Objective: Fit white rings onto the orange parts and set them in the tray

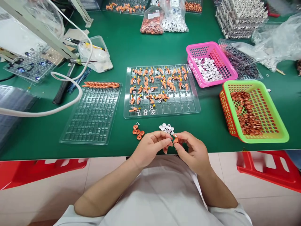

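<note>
Both hands meet at the table's front edge. My right hand [193, 151] pinches a small orange part [176, 140] between thumb and fingers. Beside it, the fingertips of my left hand [154, 145] are pressed together at a small pale ring-like piece, too small to make out fully. Just behind the hands lies a pile of white discs [166, 128], and to its left a few copper-coloured round caps [138, 132]. Farther back, a clear compartment tray [164, 110] holds many orange curved parts, with rings in some front compartments.
A second clear tray [88, 122] with a row of orange pieces stands left, near a black-handled hammer [63, 88] and white cable [70, 102]. On the right are a pink basket [213, 82] of white discs and a green basket [274, 125] of copper caps. Filled bags [152, 23] lie behind.
</note>
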`<state>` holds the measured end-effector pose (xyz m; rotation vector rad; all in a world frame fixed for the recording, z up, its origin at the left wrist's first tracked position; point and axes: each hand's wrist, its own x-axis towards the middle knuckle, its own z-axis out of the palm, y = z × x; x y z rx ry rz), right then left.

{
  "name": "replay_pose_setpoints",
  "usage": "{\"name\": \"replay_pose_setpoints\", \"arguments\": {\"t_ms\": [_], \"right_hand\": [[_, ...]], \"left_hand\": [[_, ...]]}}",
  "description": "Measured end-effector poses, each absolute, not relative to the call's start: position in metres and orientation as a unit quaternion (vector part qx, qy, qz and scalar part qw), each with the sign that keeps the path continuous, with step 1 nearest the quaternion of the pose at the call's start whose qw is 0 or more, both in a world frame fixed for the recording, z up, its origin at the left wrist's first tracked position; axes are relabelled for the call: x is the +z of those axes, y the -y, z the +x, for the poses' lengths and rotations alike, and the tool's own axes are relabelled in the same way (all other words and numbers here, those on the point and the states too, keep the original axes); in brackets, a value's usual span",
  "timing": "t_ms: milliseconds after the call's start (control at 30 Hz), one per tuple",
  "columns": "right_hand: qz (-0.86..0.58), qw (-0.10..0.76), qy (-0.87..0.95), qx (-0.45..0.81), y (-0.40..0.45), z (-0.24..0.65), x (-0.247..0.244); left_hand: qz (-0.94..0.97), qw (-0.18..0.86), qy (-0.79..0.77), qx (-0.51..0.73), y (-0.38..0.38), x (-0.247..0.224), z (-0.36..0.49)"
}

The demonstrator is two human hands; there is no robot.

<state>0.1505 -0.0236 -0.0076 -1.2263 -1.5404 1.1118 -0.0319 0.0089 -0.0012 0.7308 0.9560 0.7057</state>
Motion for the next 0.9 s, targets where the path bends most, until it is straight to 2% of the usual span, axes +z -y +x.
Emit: {"name": "replay_pose_setpoints", "arguments": {"t_ms": [567,900], "right_hand": [[-0.470,0.431,0.631,0.441,0.021,0.147,-0.007],[-0.472,0.459,0.493,0.568,0.026,0.152,-0.021]], "left_hand": [[0.348,0.760,-0.434,0.336,-0.006,-0.002,-0.032],[0.412,0.717,-0.464,0.319,-0.002,0.010,-0.030]]}}
